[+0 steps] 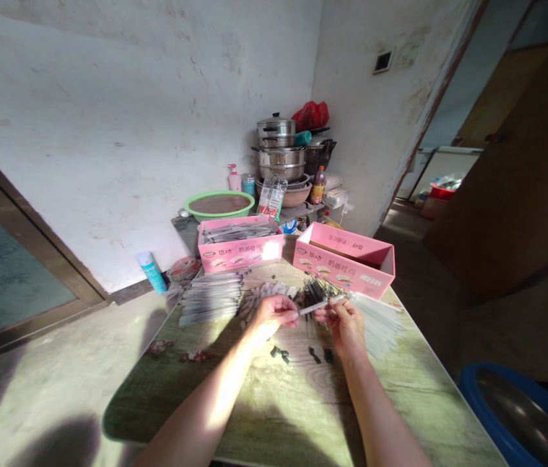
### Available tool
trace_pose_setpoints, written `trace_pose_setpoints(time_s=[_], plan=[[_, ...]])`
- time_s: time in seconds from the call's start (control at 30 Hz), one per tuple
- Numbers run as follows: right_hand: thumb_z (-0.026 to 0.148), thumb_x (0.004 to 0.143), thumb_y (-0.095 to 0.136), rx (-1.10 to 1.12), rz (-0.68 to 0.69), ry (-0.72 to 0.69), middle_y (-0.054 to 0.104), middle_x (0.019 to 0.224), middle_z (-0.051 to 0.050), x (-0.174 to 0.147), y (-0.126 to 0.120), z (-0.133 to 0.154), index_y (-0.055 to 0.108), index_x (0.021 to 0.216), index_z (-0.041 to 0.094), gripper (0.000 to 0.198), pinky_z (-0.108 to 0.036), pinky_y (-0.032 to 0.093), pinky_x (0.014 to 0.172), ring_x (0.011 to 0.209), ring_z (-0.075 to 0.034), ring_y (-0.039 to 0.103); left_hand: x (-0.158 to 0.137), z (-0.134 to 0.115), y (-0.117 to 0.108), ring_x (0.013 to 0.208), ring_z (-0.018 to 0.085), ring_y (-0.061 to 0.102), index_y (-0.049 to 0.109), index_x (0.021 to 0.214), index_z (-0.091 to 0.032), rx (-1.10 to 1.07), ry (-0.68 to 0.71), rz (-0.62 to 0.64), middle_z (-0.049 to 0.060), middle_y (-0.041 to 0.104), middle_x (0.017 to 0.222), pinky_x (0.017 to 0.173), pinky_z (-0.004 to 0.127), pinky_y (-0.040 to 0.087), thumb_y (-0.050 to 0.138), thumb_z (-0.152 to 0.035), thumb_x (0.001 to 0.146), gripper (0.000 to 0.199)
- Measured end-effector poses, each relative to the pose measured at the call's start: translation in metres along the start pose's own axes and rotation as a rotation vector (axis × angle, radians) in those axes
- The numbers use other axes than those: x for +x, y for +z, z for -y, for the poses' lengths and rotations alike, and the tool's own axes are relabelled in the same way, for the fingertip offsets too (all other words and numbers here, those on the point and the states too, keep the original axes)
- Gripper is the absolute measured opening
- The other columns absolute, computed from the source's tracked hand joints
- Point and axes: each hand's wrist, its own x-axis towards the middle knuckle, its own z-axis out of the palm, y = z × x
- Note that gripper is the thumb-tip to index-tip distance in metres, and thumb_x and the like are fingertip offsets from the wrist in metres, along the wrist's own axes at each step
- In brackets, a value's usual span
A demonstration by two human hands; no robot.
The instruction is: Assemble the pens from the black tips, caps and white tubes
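A thin whitish tube (313,307) spans the gap between my hands, tilted slightly up to the right. My left hand (274,314) pinches its left end, fingers closed. Closed around its right end are the fingers of my right hand (346,322). Behind my left hand lies a pile of small white pieces (266,293). Thin black rods (317,290) lie just beyond the tube. Clear tubes (378,327) are spread out right of my right hand. Pale tubes with dark ends (213,298) lie in a row at left. Small black pieces (281,354) sit nearer me.
Two pink boxes stand at the table's back: the left box (240,254) holds many thin tubes, the right box (344,264) looks mostly unfilled. Behind them are a green basin (219,204) and stacked pots (281,159). A blue tub (478,376) stands right of the table (274,415).
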Motion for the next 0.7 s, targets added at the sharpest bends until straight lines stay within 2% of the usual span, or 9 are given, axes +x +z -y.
trace_pose_setpoints(time_s=[0.23,0.47,0.7], plan=[[0.043,0.064,0.098,0.007,0.003,-0.006,0.074,0.061,-0.003,0.0019,-0.0024,-0.0039,0.065,0.070,0.019,0.041,-0.027,0.064,0.051,0.053,-0.020,0.075,-0.0011,-0.0009,0.0010,0.058,0.016,0.067,0.070,0.081,-0.010,-0.022,-0.035,-0.006,0.004,0.070,0.065,0.059,0.028,0.054,0.100,-0.054,0.053,0.061],[0.042,0.064,0.098,-0.003,0.001,-0.009,0.074,0.061,-0.004,0.0013,-0.0015,-0.0043,0.064,0.071,0.019,0.041,-0.027,0.064,0.051,0.053,-0.021,0.075,0.0028,0.0020,0.0008,0.057,0.016,0.067,0.068,0.077,-0.011,-0.035,-0.036,-0.064,0.004,0.070,0.063,0.059,0.027,0.053,0.102,-0.048,0.046,0.059],[0.044,0.062,0.099,0.000,-0.012,0.003,0.074,0.060,-0.004,-0.0003,0.0012,-0.0030,0.064,0.069,0.019,0.044,-0.026,0.064,0.051,0.052,-0.020,0.074,0.0033,0.0012,0.0035,0.056,0.012,0.062,0.067,0.073,-0.013,0.034,0.069,-0.083,0.000,0.068,0.062,0.061,0.025,0.050,0.102,-0.036,0.047,0.049]])
